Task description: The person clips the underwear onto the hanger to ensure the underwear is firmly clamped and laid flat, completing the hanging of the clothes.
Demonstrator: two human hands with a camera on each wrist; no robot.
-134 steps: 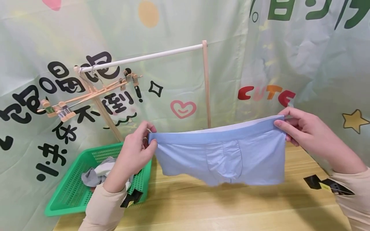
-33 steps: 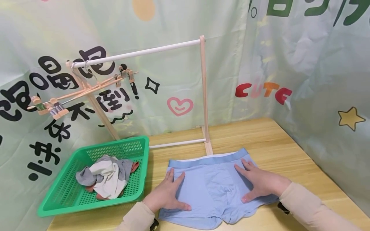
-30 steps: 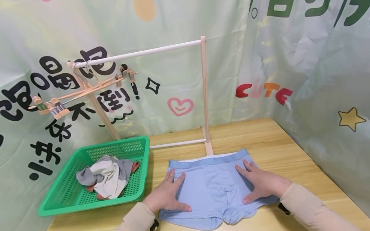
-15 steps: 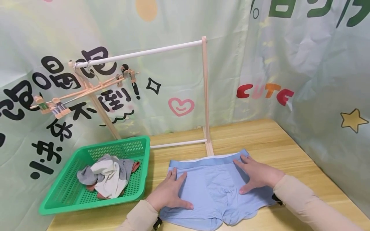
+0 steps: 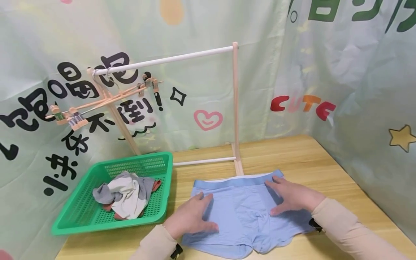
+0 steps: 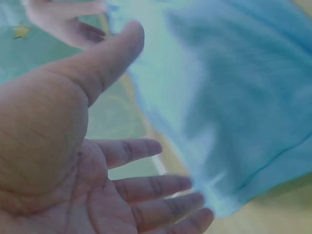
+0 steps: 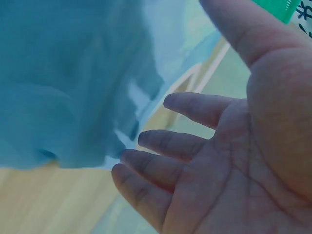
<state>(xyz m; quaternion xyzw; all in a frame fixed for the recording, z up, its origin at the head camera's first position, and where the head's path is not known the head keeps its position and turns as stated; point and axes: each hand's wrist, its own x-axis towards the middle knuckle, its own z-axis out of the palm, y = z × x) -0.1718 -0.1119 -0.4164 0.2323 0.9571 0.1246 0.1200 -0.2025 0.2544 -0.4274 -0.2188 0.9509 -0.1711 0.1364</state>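
Light blue boxer briefs [image 5: 240, 206] lie spread on the wooden table, the darker waistband [image 5: 234, 182] toward the rack. My left hand [image 5: 191, 216] is over their left side, fingers spread and thumb pointing inward. On the other side, my right hand [image 5: 294, 195] has its fingertips near the waistband's right end, with the thumb over the fabric. Both wrist views show a palm with extended fingers beside the blue cloth [image 6: 243, 97], and neither hand grips it. Some wrinkles run down the middle of the briefs.
A green basket [image 5: 61, 220] with crumpled grey, white and rust-coloured cloths [image 5: 126, 195] stands at the left. Behind it rises a wooden rack with a white rod [image 5: 169, 59], from which a clip hanger [image 5: 113, 99] hangs. A printed curtain encloses the table [image 5: 292, 155].
Earlier, both hands held the briefs up by the waistband; now they lie flat on the table. In the last second the right hand has shifted slightly up toward the waistband.
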